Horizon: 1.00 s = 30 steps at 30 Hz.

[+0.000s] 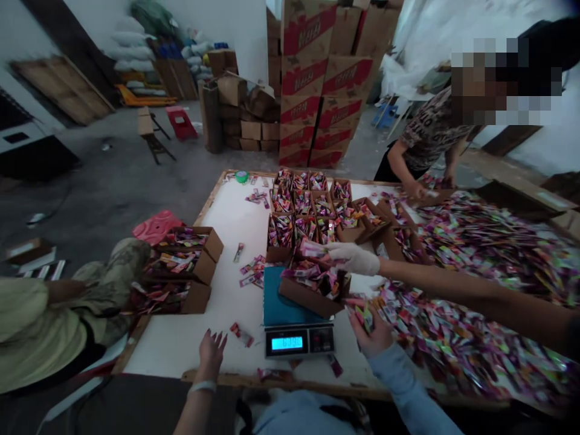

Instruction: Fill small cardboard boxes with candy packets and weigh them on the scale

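A small cardboard box (pixel 312 296), filled with wrapped packets, is placed somewhat askew on the teal plate of a digital scale (pixel 274 296), in the lower centre of the frame. The display (pixel 287 343) is lit, but its digits cannot be read with certainty. Just to the right of this box, some packets (pixel 363 315) are grasped in the right hand (pixel 372 335). By the left hand (pixel 212 353), at the lower left of centre, nothing is held: its fingers are spread over the table (pixel 163 350), near a single loose packet (pixel 241 334). Above the scale, a bunch of packets (pixel 312 248) is held over the box by a gloved hand (pixel 353 258) of another person, whose arm is reached in from the right edge. Behind the scale, in the centre, rows of filled boxes (pixel 277 255) are grouped, and more filled boxes (pixel 197 299) are stood at the left, beside a seated person (pixel 40 332). From this it can be judged that a good number of boxes is already filled, while the box on the scale is not yet finished. Much seems to be left, because a wide heap of loose packets (pixel 489 241) is spread across the right side, where boxes are handled by a co-worker (pixel 435 130) at the upper right.
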{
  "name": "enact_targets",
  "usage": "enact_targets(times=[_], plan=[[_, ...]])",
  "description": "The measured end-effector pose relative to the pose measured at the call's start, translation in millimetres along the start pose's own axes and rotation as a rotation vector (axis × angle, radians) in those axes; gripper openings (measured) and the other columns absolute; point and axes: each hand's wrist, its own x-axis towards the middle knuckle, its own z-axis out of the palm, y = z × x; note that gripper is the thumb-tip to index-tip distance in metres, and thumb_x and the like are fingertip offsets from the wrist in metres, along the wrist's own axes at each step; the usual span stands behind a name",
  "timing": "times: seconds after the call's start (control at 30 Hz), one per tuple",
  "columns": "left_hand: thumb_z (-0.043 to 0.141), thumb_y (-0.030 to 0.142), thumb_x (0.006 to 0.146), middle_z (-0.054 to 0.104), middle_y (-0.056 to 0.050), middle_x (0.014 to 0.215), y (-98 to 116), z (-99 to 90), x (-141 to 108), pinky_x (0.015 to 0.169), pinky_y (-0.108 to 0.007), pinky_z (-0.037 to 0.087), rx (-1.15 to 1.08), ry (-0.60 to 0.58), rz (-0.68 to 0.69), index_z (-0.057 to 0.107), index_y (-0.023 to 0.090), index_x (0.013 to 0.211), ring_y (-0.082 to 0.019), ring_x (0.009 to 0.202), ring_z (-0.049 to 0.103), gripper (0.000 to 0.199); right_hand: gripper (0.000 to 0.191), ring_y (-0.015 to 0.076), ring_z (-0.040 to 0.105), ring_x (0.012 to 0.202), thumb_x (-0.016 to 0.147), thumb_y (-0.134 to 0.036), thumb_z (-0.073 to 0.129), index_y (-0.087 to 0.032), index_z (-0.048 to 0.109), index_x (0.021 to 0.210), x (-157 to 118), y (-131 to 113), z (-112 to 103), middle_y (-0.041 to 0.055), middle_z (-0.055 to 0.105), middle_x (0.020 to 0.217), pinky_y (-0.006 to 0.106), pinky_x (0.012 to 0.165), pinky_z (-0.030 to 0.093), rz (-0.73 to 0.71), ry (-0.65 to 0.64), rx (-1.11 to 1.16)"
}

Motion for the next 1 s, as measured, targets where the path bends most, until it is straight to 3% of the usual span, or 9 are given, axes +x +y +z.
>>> enact_targets(times=[0.2,0.47,0.7,0.83,1.0], plan=[[0.045,0.017,0.082,0.05,-0.003,0.088,-3,22.8,-26,0.089,-0.038,0.051,-0.036,0.027,0.002,0.046,0.023,0.085,-0.016,0.094,0.06,0.006,0.026,0.0209,0.069,0.076,0.077,-0.037,0.051,-0.02,0.065,0.09,-11,42,-5,0.0077,0.074,0.083,0.033,0.071,0.056,0.054,0.005,-0.003],[0.044,0.016,0.084,0.048,0.002,0.079,-10,43.9,-44,0.065,-0.026,0.053,-0.041,-0.004,0.011,0.043,0.022,0.084,-0.008,0.062,0.054,0.006,0.031,0.0208,0.069,0.078,0.078,-0.041,0.052,-0.018,0.066,0.095,-2,78,-17,0.0096,0.074,0.09,0.032,0.072,0.056,0.142,-0.094,-0.019],[0.045,0.014,0.083,0.048,0.002,0.079,-15,36.3,-42,0.063,-0.025,0.053,-0.049,0.032,0.011,0.044,0.021,0.081,-0.008,0.061,0.054,0.007,0.034,0.0207,0.068,0.075,0.078,-0.044,0.053,-0.018,0.066,0.094,16,62,-22,0.0079,0.073,0.085,0.031,0.072,0.055,0.157,-0.046,0.009],[0.045,0.015,0.083,0.048,0.001,0.079,-12,30.2,-37,0.072,-0.031,0.055,-0.051,0.061,0.011,0.045,0.022,0.081,-0.009,0.065,0.055,0.007,0.037,0.0161,0.063,0.058,0.079,-0.046,0.051,-0.018,0.065,0.098,35,49,-20,0.0035,0.069,0.071,0.027,0.059,0.051,0.154,-0.062,-0.008],[0.047,0.016,0.082,0.05,-0.001,0.081,-10,24.2,-36,0.086,-0.037,0.053,-0.063,0.062,0.026,0.047,0.022,0.083,-0.014,0.084,0.062,0.007,0.041,0.0181,0.06,0.055,0.076,-0.05,0.051,-0.018,0.065,0.096,60,51,-7,0.0027,0.067,0.064,0.028,0.054,0.048,0.149,0.021,-0.067]])
